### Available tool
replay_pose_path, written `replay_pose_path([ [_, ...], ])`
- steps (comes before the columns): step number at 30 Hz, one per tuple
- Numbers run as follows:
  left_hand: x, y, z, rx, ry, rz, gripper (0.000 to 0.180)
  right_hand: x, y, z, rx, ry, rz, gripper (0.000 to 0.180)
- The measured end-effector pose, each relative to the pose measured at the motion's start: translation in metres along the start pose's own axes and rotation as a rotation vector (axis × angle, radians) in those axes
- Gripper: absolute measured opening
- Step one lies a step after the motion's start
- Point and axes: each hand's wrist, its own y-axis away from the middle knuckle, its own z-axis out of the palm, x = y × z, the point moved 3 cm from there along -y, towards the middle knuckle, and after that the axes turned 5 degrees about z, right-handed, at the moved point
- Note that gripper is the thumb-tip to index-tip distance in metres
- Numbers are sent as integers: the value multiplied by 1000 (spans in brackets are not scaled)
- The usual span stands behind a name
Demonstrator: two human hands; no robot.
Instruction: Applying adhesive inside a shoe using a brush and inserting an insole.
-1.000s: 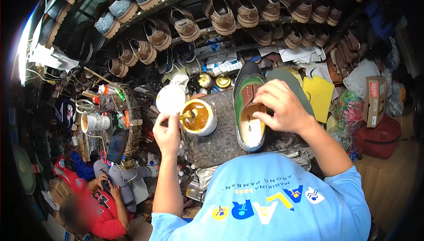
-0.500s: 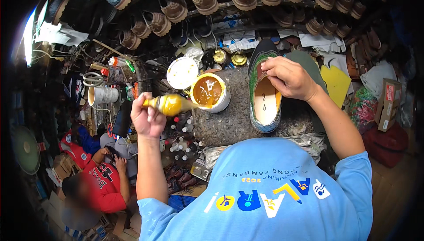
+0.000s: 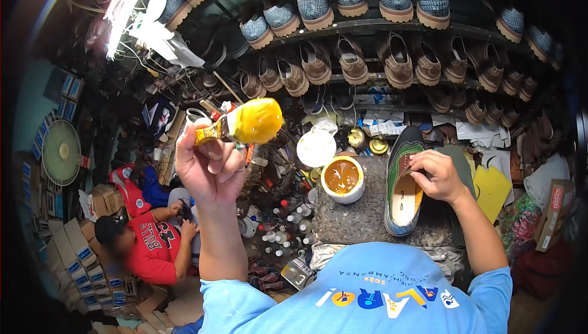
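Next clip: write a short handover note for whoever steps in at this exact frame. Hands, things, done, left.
Left hand: raised, gripping a glue brush whose head is thick with yellow glue.
Right hand: pinning the green shoe on the stone slab, fingers at its opening.
Open glue tub sits on the slab left of the shoe, its white lid behind it.
Done: brush loaded.
Left: no fresh glue visible on the pale insole; spreading seems still to do.

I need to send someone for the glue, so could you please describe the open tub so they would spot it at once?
Find the grey speckled work block in front of the person. The round white tub stands at its far left corner, left of the green shoe under the right hand. It alone is open, full of amber glue.
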Motion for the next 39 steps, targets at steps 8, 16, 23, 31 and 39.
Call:
replay_pose_path([
  [8,0,0,-14,-303,-367,130,42,6,-7,-8,-84,-47,59,11],
  [16,-127,56,66,-684,-1153,87,20,17,-21,-8,-233,-215,272,16],
  [23,-246,81,25,-807,-1540,191,13,18,-15,-5,-242,-292,310,15],
  [31,-240,71,37,-731,-1498,24,5,24,-12,-10,-212,-360,287,15],
  [39,-250,63,34,-681,-1406,-65,5,28,-13,-12,-235,-414,309,14],
])
